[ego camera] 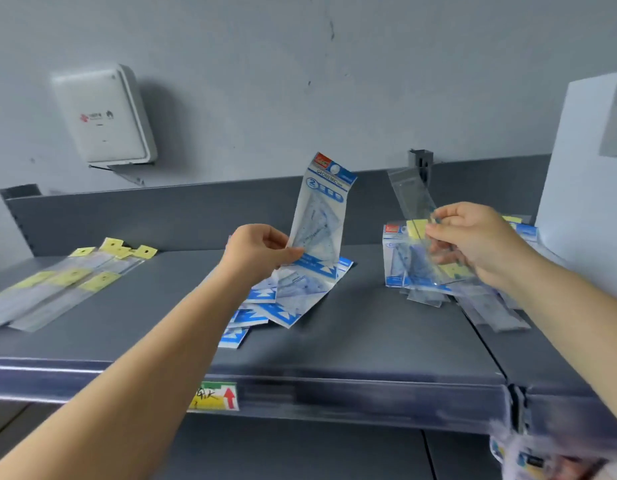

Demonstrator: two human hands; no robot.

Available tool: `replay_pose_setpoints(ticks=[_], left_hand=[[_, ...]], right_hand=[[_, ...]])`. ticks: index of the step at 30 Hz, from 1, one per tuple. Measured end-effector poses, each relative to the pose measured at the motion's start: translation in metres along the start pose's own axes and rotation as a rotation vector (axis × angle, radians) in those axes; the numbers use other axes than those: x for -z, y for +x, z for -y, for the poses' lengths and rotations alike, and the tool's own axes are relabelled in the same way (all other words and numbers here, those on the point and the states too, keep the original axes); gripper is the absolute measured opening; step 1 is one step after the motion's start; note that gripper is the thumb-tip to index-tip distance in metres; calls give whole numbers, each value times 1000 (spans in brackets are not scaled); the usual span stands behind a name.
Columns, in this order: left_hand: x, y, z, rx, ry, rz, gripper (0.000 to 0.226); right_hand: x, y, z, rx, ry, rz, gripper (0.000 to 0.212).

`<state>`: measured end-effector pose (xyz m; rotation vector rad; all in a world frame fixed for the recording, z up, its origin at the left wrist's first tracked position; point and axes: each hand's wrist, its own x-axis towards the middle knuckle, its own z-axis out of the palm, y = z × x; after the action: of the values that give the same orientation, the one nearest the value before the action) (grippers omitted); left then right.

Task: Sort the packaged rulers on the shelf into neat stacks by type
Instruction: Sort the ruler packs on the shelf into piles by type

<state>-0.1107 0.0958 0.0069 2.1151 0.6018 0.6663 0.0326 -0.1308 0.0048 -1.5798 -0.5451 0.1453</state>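
The blurry bundle of blue and white packets (pixel 542 459) far below the right hand (pixel 473 237) is cut off by the bottom edge, the print on the blue and white triangle-ruler packet (pixel 322 209) above the left hand (pixel 258 252) is mostly too small to read, and the tall white board (pixel 584 161) beside the right hand runs off the side.

White wall box (pixel 104 116), price label (pixel 214 396)
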Motion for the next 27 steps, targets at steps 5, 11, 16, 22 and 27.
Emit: replay_pose_setpoints(ticks=[5, 11, 16, 22, 27], left_hand=[[45, -3, 40, -79, 326, -210, 24], [114, -19, 88, -165, 680, -201, 28], [183, -22, 127, -241, 865, -166, 37], [251, -21, 172, -280, 1044, -134, 38], [293, -20, 204, -264, 1121, -120, 40]], right_hand=[[-77, -16, 20, 9, 37, 153, 12], [-176, -40, 35, 2, 50, 189, 12], [-257, -56, 48, -56, 124, 130, 8], [-354, -72, 58, -114, 223, 130, 15], [-415, -75, 58, -155, 226, 166, 13]])
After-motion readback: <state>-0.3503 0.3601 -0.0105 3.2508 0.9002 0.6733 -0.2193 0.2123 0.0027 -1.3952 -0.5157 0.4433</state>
